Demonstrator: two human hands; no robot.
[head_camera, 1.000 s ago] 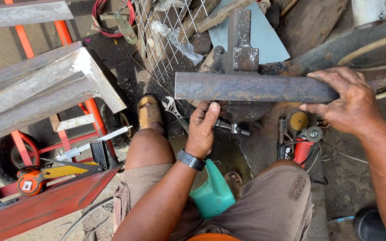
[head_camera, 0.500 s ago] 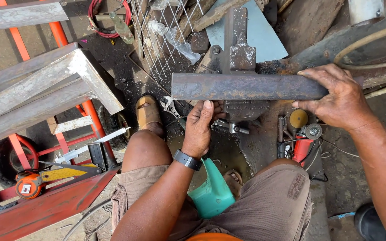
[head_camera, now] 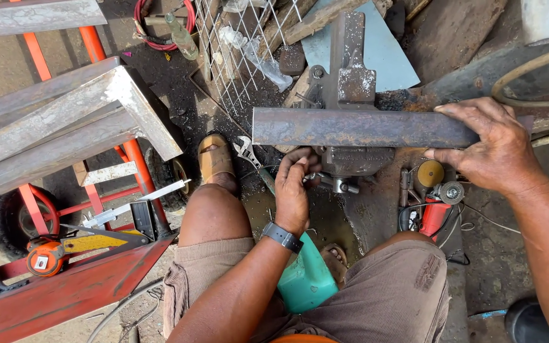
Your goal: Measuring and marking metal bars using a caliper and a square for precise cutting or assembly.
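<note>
Across the top of a bench vise (head_camera: 351, 89) lies a rusty steel bar (head_camera: 357, 127), set crosswise and roughly level. The person's right hand (head_camera: 494, 149) lies flat over the bar's right end, fingers spread and pressing down on it rather than wrapped around it. Lower down, the left hand (head_camera: 295, 187) — a dark watch (head_camera: 282, 237) on its wrist — reaches under the bar to the vise's handle (head_camera: 335, 184), fingers curled about it; how firmly they close I cannot tell. An adjustable wrench (head_camera: 248, 151) rests on the dirty floor just beside a sandalled foot (head_camera: 214, 162). Right of the vise sits an angle grinder (head_camera: 436, 197), and a teal plastic container (head_camera: 306, 279) stands between the person's knees.
</note>
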